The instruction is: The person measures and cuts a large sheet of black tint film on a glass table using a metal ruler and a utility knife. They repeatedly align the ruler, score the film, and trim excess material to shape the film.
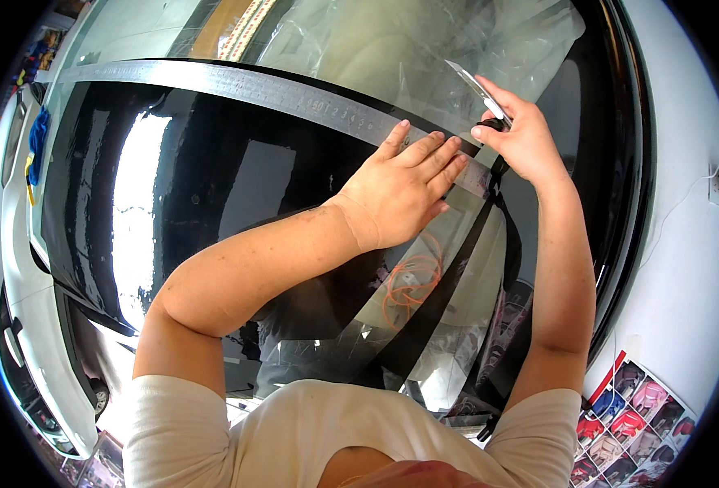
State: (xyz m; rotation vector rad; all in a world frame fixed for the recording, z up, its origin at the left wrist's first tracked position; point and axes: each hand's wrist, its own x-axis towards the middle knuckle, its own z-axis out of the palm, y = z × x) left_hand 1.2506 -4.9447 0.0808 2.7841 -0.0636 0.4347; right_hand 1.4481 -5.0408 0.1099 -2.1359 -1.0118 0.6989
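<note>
A long metal ruler (237, 85) runs across the glossy black sheet (197, 154) and the glass. My left hand (404, 185) lies on its right part, fingers spread and flat. To the right, beyond the ruler's edge, my right hand (518, 130) is closed round a utility knife (490, 102), its thin blade pointing up and left. A narrow black strip (496, 180) hangs by the thumb of that hand; whether the thumb pinches it, I cannot tell. Clear plastic film (351, 41) lies wrinkled beyond the ruler.
Loops of orange cord (412, 285) show near my left wrist. A white car (42, 325) stands at the left, with a blue cloth (38, 134) near it. A rack of small colourful items (636, 419) is at the lower right, and a white cable (668, 215) runs along the wall.
</note>
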